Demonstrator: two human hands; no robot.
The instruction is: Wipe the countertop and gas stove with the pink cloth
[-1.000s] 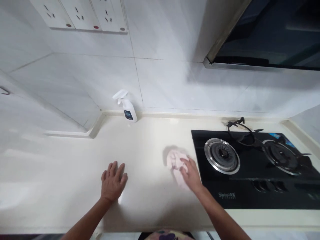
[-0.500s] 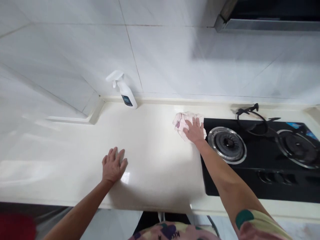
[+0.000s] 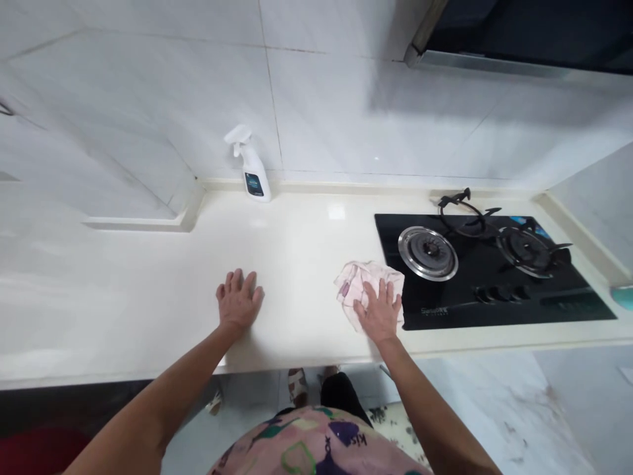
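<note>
A pale pink cloth (image 3: 366, 272) lies bunched on the cream countertop (image 3: 297, 264), beside the left edge of the black gas stove (image 3: 469, 290). My right hand (image 3: 378, 313) presses flat on it with fingers spread, so part of the cloth is hidden. My left hand (image 3: 239, 300) rests palm down on the bare counter, fingers apart, with nothing under it that I can see. Behind my left hand, a white spray bottle (image 3: 256, 175) with a dark label stands upright against the wall.
A round burner (image 3: 428, 253) is uncovered; a black pan support (image 3: 462, 218) sits loose at the stove's back edge. Overhead at the right hangs a dark range hood (image 3: 534, 33). A boxed-out wall corner (image 3: 138, 224) juts over the counter at the left.
My right hand has slid the cloth toward the counter's front edge, along the stove's left side. My left hand stays on the counter. The view has shifted, showing more of the stove.
</note>
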